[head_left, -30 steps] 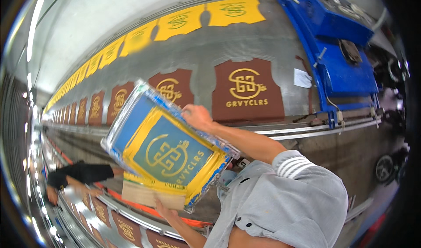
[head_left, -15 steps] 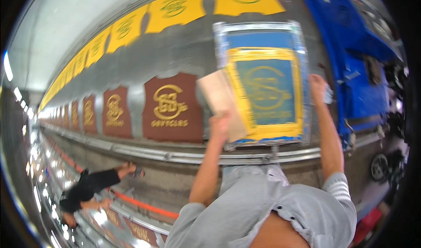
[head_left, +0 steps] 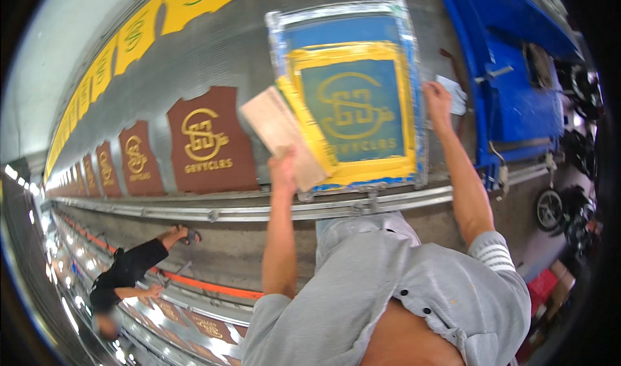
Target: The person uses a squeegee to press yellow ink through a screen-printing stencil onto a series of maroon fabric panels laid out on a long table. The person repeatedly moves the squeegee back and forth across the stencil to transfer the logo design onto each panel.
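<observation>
A screen-printing frame (head_left: 410, 55) with a silver rim, yellow inner border and blue-green mesh lies over the long grey table (head_left: 284, 55). My left hand (head_left: 283, 165) is closed around a squeegee (head_left: 275, 117) with a pale wooden board. The squeegee leans over the mesh's left border, its yellow-smeared edge toward the mesh. At the right rim of the frame is my right hand (head_left: 440, 104), fingers curled; what they hold, if anything, is hidden. Just beyond it lies a crumpled white cloth (head_left: 455, 96). A brown printed fabric piece (head_left: 213, 139) lies left of the frame.
More brown pieces (head_left: 141, 162) run off left, with yellow printed pieces (head_left: 204, 2) along the far side. A metal rail (head_left: 239, 212) edges the table in front of me. Blue equipment (head_left: 524, 114) stands at the right. Across the aisle, a person in black (head_left: 132, 266) works at another table.
The view has shifted, so the table, frame and fabric pieces appear farther left and higher. My left hand still holds the squeegee at the frame's left side; my right hand stays by the right rim.
</observation>
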